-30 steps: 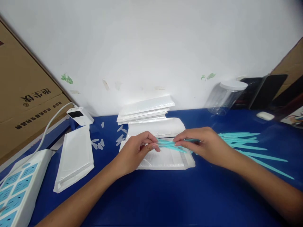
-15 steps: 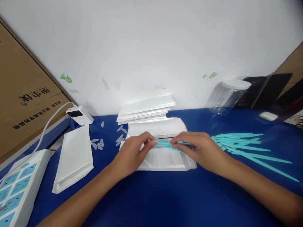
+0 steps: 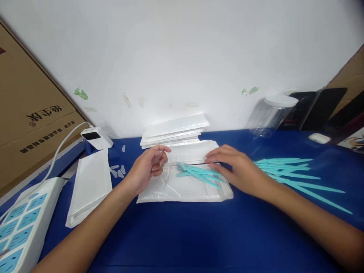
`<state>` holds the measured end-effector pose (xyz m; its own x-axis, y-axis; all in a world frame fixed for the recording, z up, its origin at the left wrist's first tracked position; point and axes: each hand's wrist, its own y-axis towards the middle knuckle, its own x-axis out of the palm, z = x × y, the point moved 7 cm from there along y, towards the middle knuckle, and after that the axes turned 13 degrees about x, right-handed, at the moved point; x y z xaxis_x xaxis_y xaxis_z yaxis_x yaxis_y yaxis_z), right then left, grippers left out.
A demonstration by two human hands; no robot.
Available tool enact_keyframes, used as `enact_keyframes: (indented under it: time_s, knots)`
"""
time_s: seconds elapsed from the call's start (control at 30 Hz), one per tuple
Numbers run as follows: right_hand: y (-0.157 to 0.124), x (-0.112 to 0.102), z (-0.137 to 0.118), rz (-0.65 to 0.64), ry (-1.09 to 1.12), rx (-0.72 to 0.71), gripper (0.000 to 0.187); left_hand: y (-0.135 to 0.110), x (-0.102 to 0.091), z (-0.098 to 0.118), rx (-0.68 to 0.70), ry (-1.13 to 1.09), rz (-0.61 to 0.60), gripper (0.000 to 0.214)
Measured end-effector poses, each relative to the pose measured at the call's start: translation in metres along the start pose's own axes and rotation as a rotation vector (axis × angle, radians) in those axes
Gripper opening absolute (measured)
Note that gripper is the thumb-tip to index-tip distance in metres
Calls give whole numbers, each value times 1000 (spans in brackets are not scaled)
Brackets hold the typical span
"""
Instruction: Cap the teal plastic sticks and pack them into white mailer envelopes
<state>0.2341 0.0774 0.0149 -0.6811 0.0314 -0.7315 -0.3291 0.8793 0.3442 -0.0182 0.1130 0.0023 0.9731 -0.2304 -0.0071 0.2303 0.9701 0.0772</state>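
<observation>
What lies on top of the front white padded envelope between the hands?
A loose bunch of slim turquoise sticks lies across the padded envelope. Its surface directly beneath them is covered from view.

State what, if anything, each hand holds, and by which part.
The left hand holds nothing visible. Whether the right hand, near the upper edge of the white packet under the teal strips, pinches anything cannot be told.

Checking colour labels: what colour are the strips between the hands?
Light turquoise; the strips show best in the head view, the only one here.
</observation>
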Motion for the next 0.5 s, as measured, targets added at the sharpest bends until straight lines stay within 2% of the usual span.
enact_keyframes:
  time_s: [0.07,0.13,0.23,0.33,0.5]
  knots:
    - [1,-6,6,15,-15,71,18,1,-3,5,105,276,-8,20]
    - [0,-3,7,-17,-48,122,27,0,-2,15,273,642,-32,25]
    - [-4,14,-3,-84,-136,122,47,-6,14,18,399,999,-204,36]
    - [-5,30,-15,-92,-242,103,48,-11,28,10,391,1114,-362,51]
    - [1,45,-21,-174,-362,109,36,-12,37,2,365,1168,-477,61]
